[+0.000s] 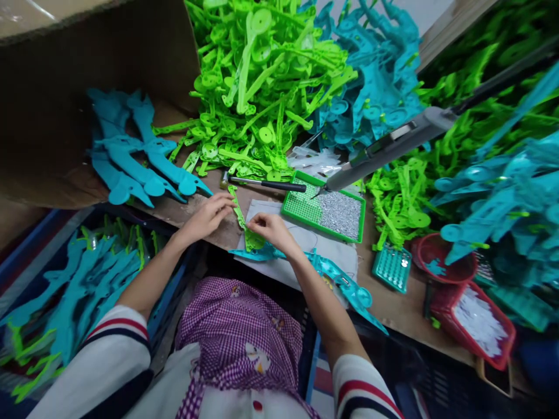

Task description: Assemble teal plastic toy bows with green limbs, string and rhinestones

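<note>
A light green plastic arm (237,208), long and narrow with a wider end, lies over a grey cloth (257,209) at the table's front edge. My left hand (208,216) has its fingers bent together with the tips on the arm's upper part. Lower down, my right hand (273,230) is closed in a pinch against the arm's edge; anything small between the fingertips is hidden. Under the green arm and my right wrist, a long blue plastic piece (345,282) stretches along the cloth.
A hammer (279,185) lies behind the hands, touching a green tray (323,233) of small silver pieces. Above it hangs a grey power screwdriver (393,139). Green parts (266,75) and blue parts (375,81) are heaped behind. Red bins (441,308) stand right; a cardboard box (100,87) is left.
</note>
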A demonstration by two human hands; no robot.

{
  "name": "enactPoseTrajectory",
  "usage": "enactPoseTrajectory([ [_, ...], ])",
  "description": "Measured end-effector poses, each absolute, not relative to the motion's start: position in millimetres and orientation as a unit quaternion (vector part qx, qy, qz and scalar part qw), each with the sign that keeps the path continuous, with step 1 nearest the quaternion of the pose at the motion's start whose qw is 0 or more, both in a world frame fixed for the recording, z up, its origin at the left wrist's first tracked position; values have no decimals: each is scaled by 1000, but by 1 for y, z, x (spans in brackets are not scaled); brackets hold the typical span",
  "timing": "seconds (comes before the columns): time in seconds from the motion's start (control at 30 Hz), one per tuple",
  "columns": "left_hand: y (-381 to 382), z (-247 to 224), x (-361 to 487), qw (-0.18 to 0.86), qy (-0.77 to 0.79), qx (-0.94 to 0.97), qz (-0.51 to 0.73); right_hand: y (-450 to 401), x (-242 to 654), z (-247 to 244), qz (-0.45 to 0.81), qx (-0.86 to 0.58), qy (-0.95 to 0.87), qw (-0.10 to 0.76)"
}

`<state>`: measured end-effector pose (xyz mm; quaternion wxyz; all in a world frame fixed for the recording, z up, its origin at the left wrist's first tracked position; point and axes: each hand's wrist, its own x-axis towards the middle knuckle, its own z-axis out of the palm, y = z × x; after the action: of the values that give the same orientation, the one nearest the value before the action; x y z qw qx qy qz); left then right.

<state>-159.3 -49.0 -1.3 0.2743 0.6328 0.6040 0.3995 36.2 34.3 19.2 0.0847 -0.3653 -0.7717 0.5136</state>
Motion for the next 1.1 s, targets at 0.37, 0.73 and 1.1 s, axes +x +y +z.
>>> enactPoseTrajectory([
  [0.37, -31, -34, -180, 246, 597, 710, 280, 52, -1, -10, 502, -398, -758, 126],
  [0.73, -26, -33, -193, 334, 595, 672, 286, 42, -12, -5, 400, -426, -811, 38],
  [1.1, -16, -26, -193, 330, 621, 671, 233, 46, -25, 12, 330, -441, -832, -67],
])
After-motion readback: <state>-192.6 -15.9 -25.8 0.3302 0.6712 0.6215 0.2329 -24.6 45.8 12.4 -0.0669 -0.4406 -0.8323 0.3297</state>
